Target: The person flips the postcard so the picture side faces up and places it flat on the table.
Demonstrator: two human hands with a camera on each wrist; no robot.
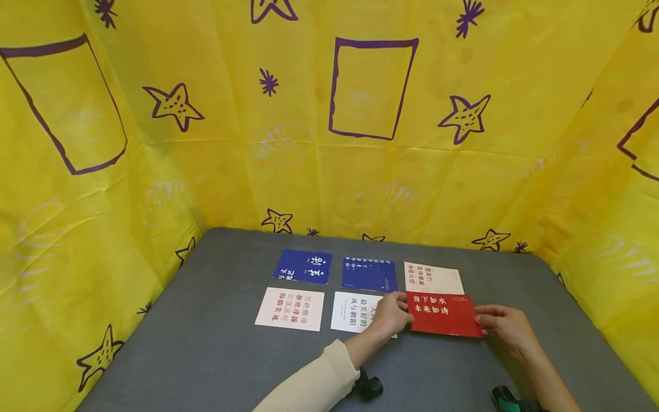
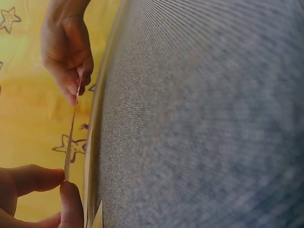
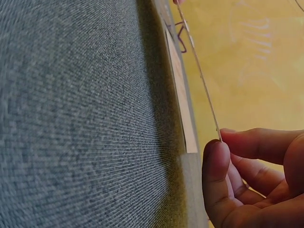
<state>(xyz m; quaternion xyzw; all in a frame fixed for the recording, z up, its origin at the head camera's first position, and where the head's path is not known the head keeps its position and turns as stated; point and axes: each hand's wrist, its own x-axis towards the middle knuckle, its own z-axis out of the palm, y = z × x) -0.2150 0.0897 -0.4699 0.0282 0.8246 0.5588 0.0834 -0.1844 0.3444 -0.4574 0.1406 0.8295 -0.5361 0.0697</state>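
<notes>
A red card (image 1: 444,316) with white lettering is held between both hands, lifted a little above the grey table. My left hand (image 1: 389,314) pinches its left edge, and my right hand (image 1: 507,328) pinches its right edge. Both wrist views show the card edge-on between thumb and finger. Behind it lies a cream card (image 1: 432,277), its near edge hidden by the red one. A white card (image 1: 355,311) lies under my left hand, partly covered by it. Further left are a pale pink card (image 1: 290,309), a blue card (image 1: 304,266) and a second blue card (image 1: 369,274).
The cards lie in two rows on the grey tabletop (image 1: 195,355). Yellow cloth (image 1: 309,171) with purple drawings hangs behind the table and along both sides. A black strap piece (image 1: 369,388) sits by my left wrist, another dark band (image 1: 507,399) by the right.
</notes>
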